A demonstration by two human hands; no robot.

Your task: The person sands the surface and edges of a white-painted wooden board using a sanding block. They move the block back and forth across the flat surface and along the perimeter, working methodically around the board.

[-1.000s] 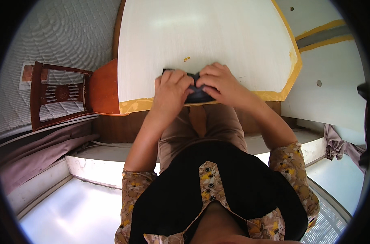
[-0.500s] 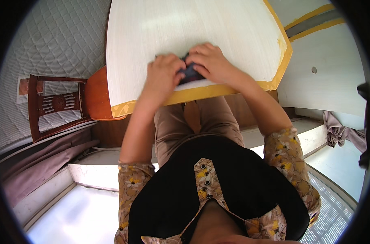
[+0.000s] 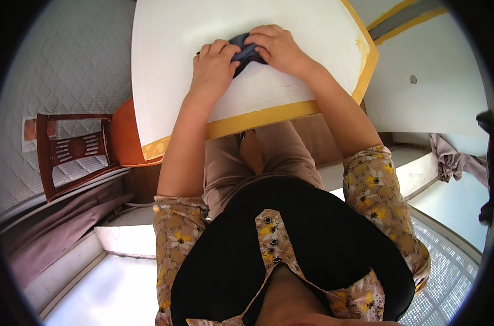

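A dark blue-grey cloth, bunched up, lies on the white tabletop beyond its yellow-edged near side. My left hand has its fingers curled over the cloth's left part. On the other side, my right hand grips the cloth's right part, thumb toward the middle. Both palms cover much of it, so its full shape is hidden; a darker edge shows between the hands.
A reddish-brown wooden chair stands at the table's left, in front of a quilted grey mattress. To the right is a pale panel with a small hole. Mauve curtains hang low at the left.
Both hands and the cloth have moved away from the near table edge, farther onto the tabletop. The cloth looks more spread between my hands.
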